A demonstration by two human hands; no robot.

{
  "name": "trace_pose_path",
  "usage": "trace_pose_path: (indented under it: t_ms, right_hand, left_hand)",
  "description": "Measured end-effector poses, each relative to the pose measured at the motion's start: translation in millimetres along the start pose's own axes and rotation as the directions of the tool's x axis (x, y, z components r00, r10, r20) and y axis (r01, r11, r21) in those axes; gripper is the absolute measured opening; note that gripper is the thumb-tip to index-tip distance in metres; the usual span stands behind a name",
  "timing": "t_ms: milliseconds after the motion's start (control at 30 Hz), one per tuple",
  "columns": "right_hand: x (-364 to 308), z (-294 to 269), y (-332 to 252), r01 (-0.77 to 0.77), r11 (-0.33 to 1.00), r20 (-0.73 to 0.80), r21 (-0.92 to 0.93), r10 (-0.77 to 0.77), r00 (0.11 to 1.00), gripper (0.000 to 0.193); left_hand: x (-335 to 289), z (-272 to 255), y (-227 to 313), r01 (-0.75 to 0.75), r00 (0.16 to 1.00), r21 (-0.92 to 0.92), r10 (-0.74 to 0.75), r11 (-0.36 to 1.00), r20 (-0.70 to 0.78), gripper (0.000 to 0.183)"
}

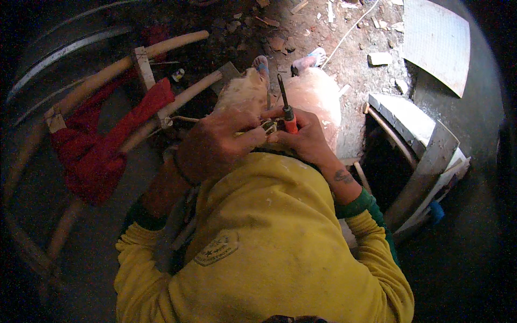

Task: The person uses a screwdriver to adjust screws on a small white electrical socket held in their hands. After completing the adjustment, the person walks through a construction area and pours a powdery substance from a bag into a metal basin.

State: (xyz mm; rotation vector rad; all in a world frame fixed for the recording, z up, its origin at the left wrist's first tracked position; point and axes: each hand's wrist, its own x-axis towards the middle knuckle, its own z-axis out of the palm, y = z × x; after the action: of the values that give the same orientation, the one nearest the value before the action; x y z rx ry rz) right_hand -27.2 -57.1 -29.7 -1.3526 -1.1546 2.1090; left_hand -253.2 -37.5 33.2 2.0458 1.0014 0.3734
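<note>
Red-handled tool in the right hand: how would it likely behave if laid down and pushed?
The red-handled tool would probably stay stiff, since its dark shaft looks straight. It may roll, as its handle looks rounded. It is probably light, being slim and held in the right hand.

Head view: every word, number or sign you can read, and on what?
Sweatshirt badge: star sign; lettering too small and blurred to read.
Forearm tattoo: dark design, no readable characters.
Red-handled tool in the right hand: no visible lettering.
Nothing else readable.
</note>
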Motion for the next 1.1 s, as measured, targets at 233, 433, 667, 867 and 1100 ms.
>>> trace_pose_path:
  t_ms: [233,433,667,867,1100]
  right_hand:
    - [-0.4,0.6,-3.9,-0.005,1.000,0.002,0.017,0.004,1.000,0.041]
    - [-1.6,0.1,0.8,-0.025,0.999,-0.004,0.034,0.025,1.000,0.040]
    - [-1.2,-0.4,3.6,0.023,0.999,-0.023,-0.029,-0.024,0.999,0.040]
    - [-3.0,-1.0,0.5,-0.017,1.000,-0.021,-0.016,0.017,1.000,0.040]
    - [-3.4,0.6,-1.6,-0.060,0.997,-0.015,0.042,0.061,0.998,0.041]
  left_hand:
    - [3.6,-4.3,3.4,0.044,0.998,0.037,-0.046,0.998,0.052,0.011]
    - [4.1,-1.7,2.7,0.059,0.997,0.034,-0.060,0.998,0.037,0.010]
    - [2.1,5.1,2.6,0.087,0.996,0.056,-0.086,0.995,-0.010,0.010]
    - [2.0,5.2,3.0,0.091,0.996,0.073,-0.092,0.993,0.008,0.015]
    - [0.7,8.3,4.1,0.125,0.992,0.092,-0.124,0.988,-0.016,0.018]
